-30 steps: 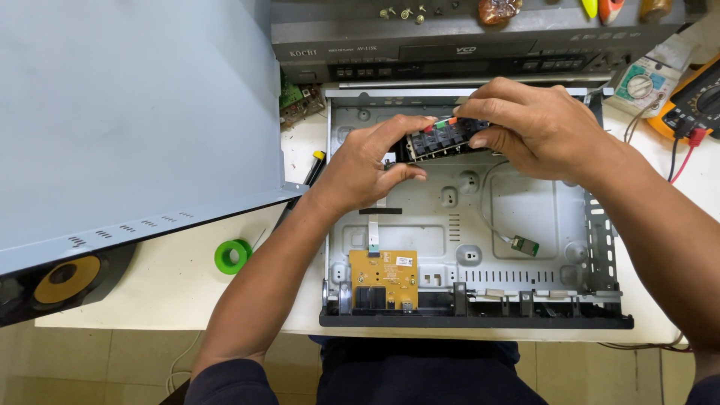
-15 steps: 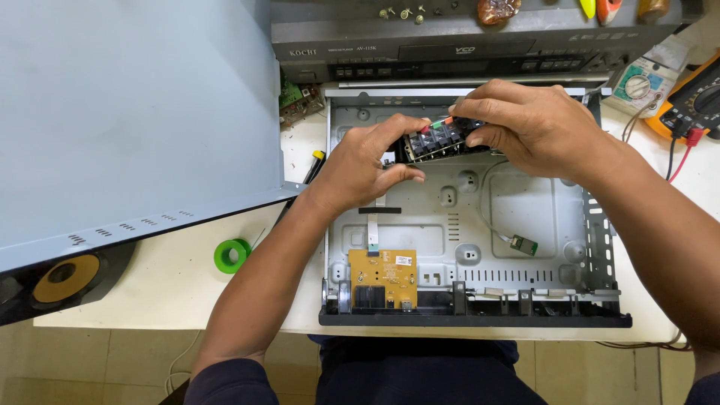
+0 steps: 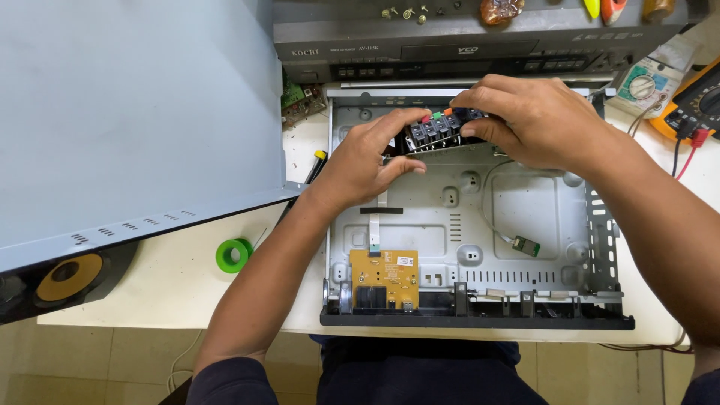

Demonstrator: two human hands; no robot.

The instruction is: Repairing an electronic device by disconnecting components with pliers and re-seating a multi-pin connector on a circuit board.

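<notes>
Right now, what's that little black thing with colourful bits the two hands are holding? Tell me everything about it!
The connector block is a narrow black strip, plastic by its look, with a row of square sockets and small red, green and orange tabs along the top. It sits tilted over the back of the open grey metal chassis. The left hand pinches its left end; the right hand covers its right end.

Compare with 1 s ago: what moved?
Both hands, left hand and right hand, still grip the connector board, carried slightly toward the chassis rear wall. Orange circuit board, green tape roll and grey cover unchanged.
</notes>
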